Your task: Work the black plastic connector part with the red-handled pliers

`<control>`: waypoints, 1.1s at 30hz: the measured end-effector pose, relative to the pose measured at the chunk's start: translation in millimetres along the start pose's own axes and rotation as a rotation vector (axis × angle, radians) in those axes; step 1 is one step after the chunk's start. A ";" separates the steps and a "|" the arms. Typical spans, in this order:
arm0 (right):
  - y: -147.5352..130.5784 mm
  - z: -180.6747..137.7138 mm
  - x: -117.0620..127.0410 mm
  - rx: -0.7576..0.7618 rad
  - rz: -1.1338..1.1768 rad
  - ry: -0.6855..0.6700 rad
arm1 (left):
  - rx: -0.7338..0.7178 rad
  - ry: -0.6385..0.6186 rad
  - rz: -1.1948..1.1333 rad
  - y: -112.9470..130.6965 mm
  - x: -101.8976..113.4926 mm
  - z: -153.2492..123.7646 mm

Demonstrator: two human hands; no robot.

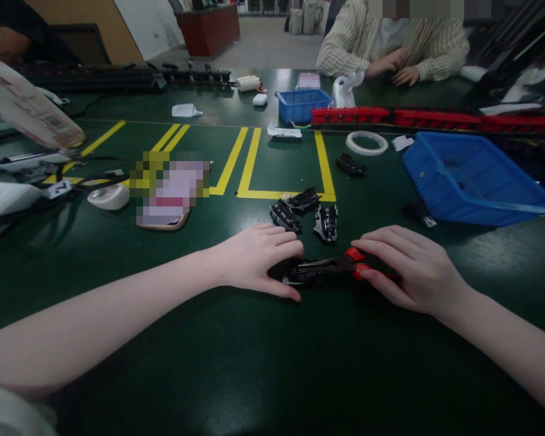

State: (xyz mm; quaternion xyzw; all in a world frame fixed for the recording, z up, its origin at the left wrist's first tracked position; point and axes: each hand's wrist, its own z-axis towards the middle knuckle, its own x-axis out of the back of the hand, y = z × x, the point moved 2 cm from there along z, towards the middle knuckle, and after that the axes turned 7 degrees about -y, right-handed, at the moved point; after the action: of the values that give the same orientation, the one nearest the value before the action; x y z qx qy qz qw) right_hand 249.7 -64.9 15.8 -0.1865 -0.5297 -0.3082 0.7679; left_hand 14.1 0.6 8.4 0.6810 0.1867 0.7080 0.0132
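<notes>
In the middle of the green table my left hand (263, 260) is closed around one end of a small black plastic part (295, 275), thumb on the near side. My right hand (413, 266) grips a pair of pliers (358, 261) by its red handles. The dark jaws of the pliers point left and lie over the black part; whether they bite on it I cannot tell. Just beyond my hands lie several similar black and grey parts (326, 223) in a loose group. One more black part (350, 165) sits farther off to the right.
At the right stands a large blue bin (476, 181), with a roll of white tape (367, 143) to its left. A phone (175, 194) and a white computer mouse (109, 197) lie left. Farther back are a small blue bin (302, 108) and a long red strip (436, 119). Another person (390, 48) sits opposite.
</notes>
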 end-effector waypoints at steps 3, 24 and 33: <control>-3.2 3.3 -0.9 0.008 -0.032 -0.008 | -0.014 0.003 0.000 -0.8 -0.2 -0.3; -5.1 7.8 -3.6 0.034 -0.016 -0.018 | -0.020 0.001 0.070 -0.6 -2.5 1.7; -10.4 11.2 -4.7 0.037 -0.063 -0.022 | -0.022 -0.009 0.124 0.0 -1.3 3.6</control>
State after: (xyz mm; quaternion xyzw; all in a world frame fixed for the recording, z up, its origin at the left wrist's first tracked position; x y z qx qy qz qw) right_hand 233.8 -64.4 15.2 -0.1587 -0.5494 -0.3204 0.7552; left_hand 17.6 1.2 7.1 0.6944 0.1362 0.7062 -0.0223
